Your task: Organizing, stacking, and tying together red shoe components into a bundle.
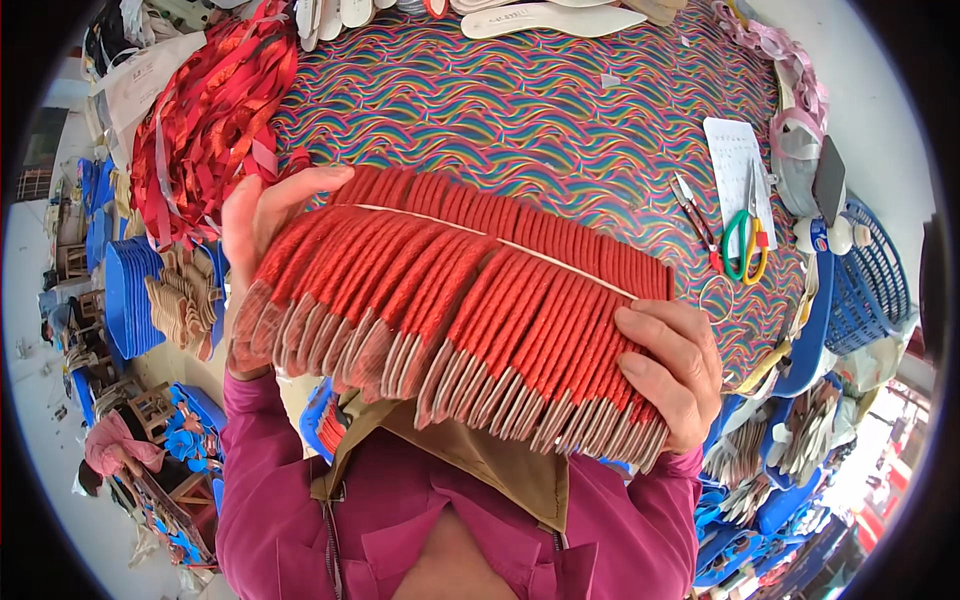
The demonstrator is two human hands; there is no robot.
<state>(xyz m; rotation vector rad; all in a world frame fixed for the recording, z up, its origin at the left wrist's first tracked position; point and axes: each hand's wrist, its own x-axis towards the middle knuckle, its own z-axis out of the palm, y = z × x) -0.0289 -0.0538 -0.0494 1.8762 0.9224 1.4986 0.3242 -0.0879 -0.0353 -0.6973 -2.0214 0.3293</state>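
A long bundle of red-covered insoles is held up over the near edge of the table, tilted down to the right. The pieces stand side by side with their pale, uncovered ends pointing toward me. A thin whitish band runs along the top of the row. My left hand grips the left end, its thumb and a finger over the top. At the other end, the fingers of my right hand are wrapped round the last pieces. The undersides of both hands are hidden.
Red fabric strips are heaped at the far left of the patterned table. Pale insoles lie at the far edge. To the right are scissors, thread snips, a paper sheet and a blue basket. A person bends at lower left.
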